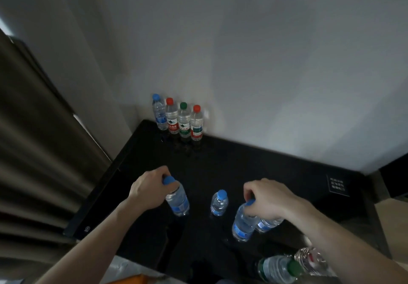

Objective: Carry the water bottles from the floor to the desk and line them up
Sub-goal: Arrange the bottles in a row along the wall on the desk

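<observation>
On the black desk [254, 168], several bottles stand in a row at the back left corner against the wall: a blue-capped one [159, 112], a red-capped one [172, 116], a green-capped one [184, 121] and another red-capped one [196, 123]. My left hand [150, 187] grips the neck of a blue-capped bottle [178, 200], tilted over the desk. My right hand [268, 198] holds two blue-capped bottles by their tops, one [244, 224] in front and one [268, 225] partly hidden behind. A small blue-capped bottle [219, 203] stands alone between my hands.
A brown curtain [37, 151] hangs left of the desk. A green-capped bottle [278, 268] and a crinkled clear bottle [311, 260] lie low at the desk's front right. A small card with white text [337, 185] sits on the desk's right side.
</observation>
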Action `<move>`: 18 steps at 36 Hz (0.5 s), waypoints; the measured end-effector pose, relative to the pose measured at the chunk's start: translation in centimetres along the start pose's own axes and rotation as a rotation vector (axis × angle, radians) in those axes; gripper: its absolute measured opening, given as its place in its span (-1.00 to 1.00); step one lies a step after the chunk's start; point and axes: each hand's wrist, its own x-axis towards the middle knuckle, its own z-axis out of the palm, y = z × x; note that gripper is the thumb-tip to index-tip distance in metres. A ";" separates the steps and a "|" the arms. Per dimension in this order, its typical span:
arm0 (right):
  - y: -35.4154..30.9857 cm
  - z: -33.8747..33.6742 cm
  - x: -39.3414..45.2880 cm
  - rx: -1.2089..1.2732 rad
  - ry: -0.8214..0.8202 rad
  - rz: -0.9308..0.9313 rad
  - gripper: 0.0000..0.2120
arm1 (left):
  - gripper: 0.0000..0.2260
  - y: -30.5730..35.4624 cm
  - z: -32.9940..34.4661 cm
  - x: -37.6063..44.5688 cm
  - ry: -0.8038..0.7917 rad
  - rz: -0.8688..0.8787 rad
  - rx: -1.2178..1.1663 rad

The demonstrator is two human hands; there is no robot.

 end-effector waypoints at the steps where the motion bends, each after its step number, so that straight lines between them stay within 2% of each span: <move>1: 0.0 -1.3 -0.3 -0.007 0.034 -0.016 -0.84 | -0.78 0.8 -0.5 0.4 0.011 0.013 -0.006; 9: 1.5 -9.2 -0.8 0.088 0.248 -0.081 -0.89 | -0.90 6.4 -4.1 4.0 0.029 0.208 -0.007; 13: 2.5 -11.3 0.2 0.095 0.296 -0.083 -0.90 | -0.93 7.9 -5.2 6.6 0.006 0.351 0.007; 18: 3.1 -12.8 2.9 0.059 0.313 -0.072 -0.87 | -0.92 10.0 -6.2 9.9 0.036 0.495 0.144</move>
